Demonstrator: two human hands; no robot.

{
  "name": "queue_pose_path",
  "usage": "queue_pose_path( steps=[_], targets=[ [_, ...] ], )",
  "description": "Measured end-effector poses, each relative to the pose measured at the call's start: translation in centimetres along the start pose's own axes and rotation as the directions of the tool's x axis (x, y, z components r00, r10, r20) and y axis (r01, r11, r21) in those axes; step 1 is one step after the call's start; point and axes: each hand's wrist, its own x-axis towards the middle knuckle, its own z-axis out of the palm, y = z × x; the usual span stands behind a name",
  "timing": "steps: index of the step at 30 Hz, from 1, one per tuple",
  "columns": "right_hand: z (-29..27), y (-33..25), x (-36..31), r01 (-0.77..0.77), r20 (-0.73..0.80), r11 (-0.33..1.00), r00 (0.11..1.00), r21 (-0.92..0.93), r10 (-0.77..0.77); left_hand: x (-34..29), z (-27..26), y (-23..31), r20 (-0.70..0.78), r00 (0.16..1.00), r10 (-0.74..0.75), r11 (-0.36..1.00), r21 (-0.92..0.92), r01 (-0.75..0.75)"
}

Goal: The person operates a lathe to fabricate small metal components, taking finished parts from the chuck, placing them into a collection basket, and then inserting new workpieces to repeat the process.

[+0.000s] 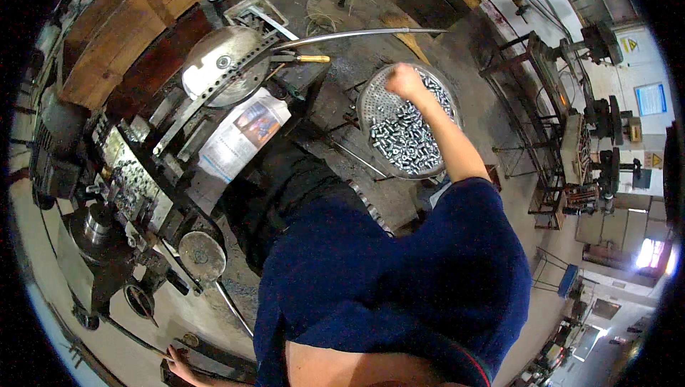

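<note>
Workshop floor, seen from above the person's dark blue shirt (pixel 399 280). A large dark machine (pixel 143 173) fills the left half, oily and crowded with levers; a round metal disc (pixel 217 66) sits on its top, and a folded newspaper (pixel 239 137) lies just beside the disc. A long curved metal bar (pixel 357 33) runs from the machine toward the upper middle, with a brass-tipped handle (pixel 310 58) just under it.

Right of the machine stands a round perforated metal tray (pixel 371 101), holding a heap of small shiny metal cylinders (pixel 403 137) (most piled toward its near, lower half).

The right hand (pixel 405 81) is stretched out over the far part of the tray, fingers curled into a loose fist above the cylinders; whether it grips any cannot be told.

The left hand (pixel 180 364) is at the bottom edge, low on the machine's left side, fingers wrapped around a dark bar (pixel 214 371) there.
</note>
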Motion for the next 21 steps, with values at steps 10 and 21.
queue_pose_path(
  steps=[10, 21],
  targets=[
    [5.0, -5.7, -3.9, -0.036, 0.334, 0.999, 0.941, -0.033, 0.045, -0.8, 0.1, -0.1, -0.052, 0.998, -0.046, 0.996, -0.083, 0.042],
    [-8.3, -20.1, -1.1, 0.308, 0.023, 0.788, 0.926, 0.533, -0.377, -10.0, 5.8, 19.7, -0.124, 0.907, 0.403, 0.908, -0.065, -0.413]
  ],
)
